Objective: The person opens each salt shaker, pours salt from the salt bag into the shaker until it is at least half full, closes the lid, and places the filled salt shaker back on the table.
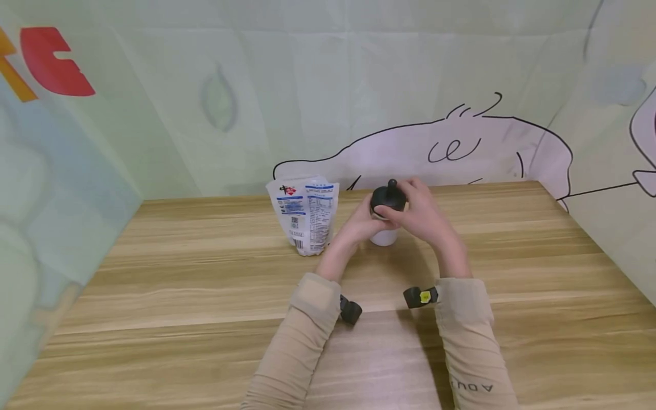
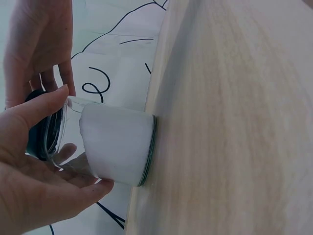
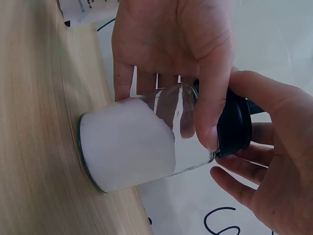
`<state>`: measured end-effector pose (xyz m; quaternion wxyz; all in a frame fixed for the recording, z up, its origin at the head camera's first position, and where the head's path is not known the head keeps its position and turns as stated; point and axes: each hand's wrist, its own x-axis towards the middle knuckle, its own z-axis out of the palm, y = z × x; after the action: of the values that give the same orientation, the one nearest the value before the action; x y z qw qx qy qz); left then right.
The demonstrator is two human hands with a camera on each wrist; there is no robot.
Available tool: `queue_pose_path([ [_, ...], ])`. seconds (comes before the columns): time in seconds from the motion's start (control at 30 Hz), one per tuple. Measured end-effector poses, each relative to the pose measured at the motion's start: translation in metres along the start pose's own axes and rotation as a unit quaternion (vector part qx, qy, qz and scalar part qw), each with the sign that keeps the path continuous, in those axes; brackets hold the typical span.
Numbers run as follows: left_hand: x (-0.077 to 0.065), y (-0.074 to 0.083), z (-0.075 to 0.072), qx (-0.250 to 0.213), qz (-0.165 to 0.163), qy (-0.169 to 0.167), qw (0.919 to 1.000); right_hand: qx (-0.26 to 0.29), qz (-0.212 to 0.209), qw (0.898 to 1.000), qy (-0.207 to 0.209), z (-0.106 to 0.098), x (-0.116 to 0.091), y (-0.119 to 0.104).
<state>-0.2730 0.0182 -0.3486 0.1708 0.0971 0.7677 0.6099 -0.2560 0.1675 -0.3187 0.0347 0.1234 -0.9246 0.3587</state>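
Observation:
A clear glass jar (image 1: 383, 238), partly filled with a white powder or fine grains (image 3: 129, 144), stands upright on the wooden table. Its round black lid (image 1: 385, 199) has a short knob sticking up. My left hand (image 1: 360, 223) wraps round the upper glass, with its thumb near the rim in the right wrist view. From the other side my right hand (image 1: 424, 215) grips the lid, fingers curled about its edge. The lid sits at the jar's mouth; whether it is loose I cannot tell.
Left of the jar stands a white printed pouch (image 1: 306, 219) with blue bands and small text. Behind the tabletop (image 1: 205, 296) hangs a pale printed backdrop (image 1: 287, 91), close to the table's far edge. A black wrist device (image 1: 421, 296) sits at my right cuff.

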Motion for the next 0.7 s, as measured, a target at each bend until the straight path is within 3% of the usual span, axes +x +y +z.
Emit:
queue_pose_path([
  [0.33,-0.0005,-0.001,0.0007,0.004,-0.004,0.011,0.9999,0.004,0.004,1.0,0.011,-0.0017,0.0012,0.0066],
  [0.7,0.001,-0.0024,0.0001,0.001,-0.007,0.015,0.9999,0.046,-0.015,0.999,-0.022,-0.006,-0.0001,0.0041],
])
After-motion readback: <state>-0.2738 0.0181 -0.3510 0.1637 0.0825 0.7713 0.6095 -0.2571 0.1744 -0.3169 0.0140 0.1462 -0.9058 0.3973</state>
